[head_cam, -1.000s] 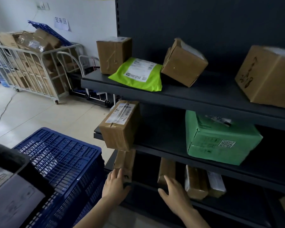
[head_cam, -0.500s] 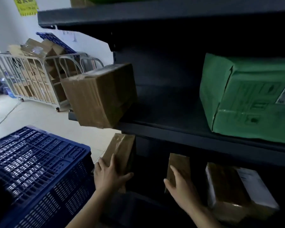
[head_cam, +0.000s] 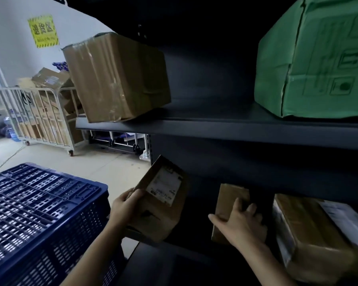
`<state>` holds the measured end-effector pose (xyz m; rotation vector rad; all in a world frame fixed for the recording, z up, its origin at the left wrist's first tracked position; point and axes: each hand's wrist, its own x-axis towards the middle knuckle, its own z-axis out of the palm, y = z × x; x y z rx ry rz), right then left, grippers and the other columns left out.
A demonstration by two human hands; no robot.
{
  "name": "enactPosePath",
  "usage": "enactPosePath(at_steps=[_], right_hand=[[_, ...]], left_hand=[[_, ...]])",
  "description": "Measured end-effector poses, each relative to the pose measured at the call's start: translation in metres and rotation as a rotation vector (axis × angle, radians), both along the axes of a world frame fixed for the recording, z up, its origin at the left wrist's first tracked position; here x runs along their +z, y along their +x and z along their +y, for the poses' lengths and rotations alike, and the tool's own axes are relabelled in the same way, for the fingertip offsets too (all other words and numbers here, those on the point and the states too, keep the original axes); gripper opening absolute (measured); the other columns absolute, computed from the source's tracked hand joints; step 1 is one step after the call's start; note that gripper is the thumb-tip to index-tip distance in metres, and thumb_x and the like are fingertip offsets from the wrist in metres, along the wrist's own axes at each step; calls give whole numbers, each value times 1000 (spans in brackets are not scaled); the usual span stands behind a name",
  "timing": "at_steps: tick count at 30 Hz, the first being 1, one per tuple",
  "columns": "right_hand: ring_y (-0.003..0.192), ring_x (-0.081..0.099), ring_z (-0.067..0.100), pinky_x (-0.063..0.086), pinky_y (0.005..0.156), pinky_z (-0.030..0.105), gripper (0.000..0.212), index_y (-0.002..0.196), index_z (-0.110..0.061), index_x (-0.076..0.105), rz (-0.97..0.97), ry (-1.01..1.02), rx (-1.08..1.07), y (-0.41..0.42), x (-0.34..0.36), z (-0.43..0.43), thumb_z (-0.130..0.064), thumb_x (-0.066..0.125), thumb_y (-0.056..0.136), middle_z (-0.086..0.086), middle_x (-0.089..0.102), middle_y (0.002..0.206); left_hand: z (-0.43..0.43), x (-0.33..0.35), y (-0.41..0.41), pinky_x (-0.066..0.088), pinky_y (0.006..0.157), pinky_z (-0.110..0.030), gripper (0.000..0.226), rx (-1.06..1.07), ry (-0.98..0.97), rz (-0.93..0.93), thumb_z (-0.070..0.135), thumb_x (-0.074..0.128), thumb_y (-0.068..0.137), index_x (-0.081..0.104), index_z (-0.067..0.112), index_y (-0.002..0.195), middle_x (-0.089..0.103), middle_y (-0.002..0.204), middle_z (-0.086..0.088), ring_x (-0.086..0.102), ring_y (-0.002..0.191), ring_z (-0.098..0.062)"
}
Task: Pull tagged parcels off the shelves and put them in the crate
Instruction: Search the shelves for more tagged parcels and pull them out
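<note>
Parcels number five on the dark shelving (head_cam: pixel 225 129): two on the upper board in view, three at the lower level. Up top, a taped brown carton (head_cam: pixel 116 77) overhangs the left end of the board, and a green carton (head_cam: pixel 312 58) sits well to its right. Below, the left hand (head_cam: pixel 125 207) has its fingers curled around the top left corner of a small labelled parcel (head_cam: pixel 161 201), which is tilted at the shelf's left edge, long axis running from upper left down to lower right, white label facing the camera. The right hand (head_cam: pixel 239 225) lies with fingers spread, nearly flat, against a narrow brown parcel (head_cam: pixel 229 203) standing upright on end; whether it grips it I cannot tell. Just right of that lies a larger taped parcel (head_cam: pixel 306 234), its long axis running away toward the back. One blue slatted crate (head_cam: pixel 39 207) stands beside the shelf at left, near the left forearm. One wire roll cage (head_cam: pixel 39 118) of cartons stands on the floor behind.
</note>
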<state>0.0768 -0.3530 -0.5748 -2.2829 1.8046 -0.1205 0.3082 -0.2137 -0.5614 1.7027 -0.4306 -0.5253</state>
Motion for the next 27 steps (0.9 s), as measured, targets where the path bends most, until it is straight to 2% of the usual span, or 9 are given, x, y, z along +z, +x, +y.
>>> enactPosePath(at_steps=[2, 6, 8, 11, 12, 14, 18, 23, 27], right_hand=[[122, 34, 34, 41, 83, 37, 101, 146, -25, 10, -45, -30, -11, -2, -2, -2, -82, 36, 67, 16, 23, 143], [117, 40, 32, 39, 72, 34, 93, 143, -26, 22, -189, -102, 18, -10, -8, -1, -72, 47, 67, 13, 37, 133], [112, 46, 30, 44, 78, 36, 78, 138, -25, 32, -511, -13, 1, -16, -12, -2, -60, 56, 72, 11, 45, 127], [100, 57, 25, 49, 81, 40, 49, 126, -19, 46, -1267, 345, -116, -15, -15, 5, -32, 63, 82, 13, 57, 122], [99, 59, 26, 50, 80, 39, 42, 122, -16, 49, -1438, 438, -150, -14, -18, 8, -25, 62, 84, 16, 59, 119], [98, 61, 28, 50, 76, 38, 35, 118, -10, 52, -1631, 567, -162, -12, -24, 14, -15, 57, 84, 19, 63, 113], [98, 61, 28, 49, 73, 35, 39, 120, -7, 52, -1755, 663, -136, -7, -32, 26, -6, 53, 81, 19, 65, 107], [98, 62, 28, 49, 72, 35, 33, 115, -8, 54, -1755, 671, -95, -9, -34, 32, -5, 52, 82, 18, 66, 106], [101, 61, 30, 49, 73, 36, 31, 114, -8, 55, -1758, 654, -108, -15, -34, 27, -7, 52, 82, 19, 66, 107]], left_hand=[[-5, -9, -2, 55, 76, -40, 36, -12, -17, 132, 43, 64, 79, 67, 14, 101, 70, 96, -12, 65, 90, -30], [-5, -19, 0, 45, 56, -32, 26, -11, -13, 190, 47, 59, 81, 64, 22, 87, 69, 93, -10, 64, 84, -27], [0, -23, 2, 42, 55, -32, 27, -16, -4, 201, 49, 58, 80, 63, 23, 88, 67, 94, -9, 62, 84, -26], [7, -33, 3, 42, 58, -33, 31, -29, -57, 185, 47, 58, 81, 65, 20, 96, 67, 97, -11, 61, 87, -26], [9, -38, 3, 43, 59, -34, 31, -22, -86, 185, 45, 59, 82, 66, 19, 99, 67, 99, -12, 61, 89, -27], [12, -47, 1, 47, 65, -36, 28, -8, -160, 192, 39, 60, 82, 67, 18, 98, 67, 102, -13, 62, 93, -29], [21, -62, -3, 50, 79, -40, 13, 7, -290, 224, 27, 58, 86, 68, 19, 87, 70, 97, -9, 63, 97, -28], [27, -63, -8, 49, 66, -34, 26, -14, -340, 198, 22, 55, 89, 76, 25, 72, 75, 71, 12, 63, 83, -15], [31, -60, -8, 50, 63, -35, 27, -40, -334, 187, 23, 57, 88, 76, 26, 69, 74, 71, 3, 63, 79, -18]])
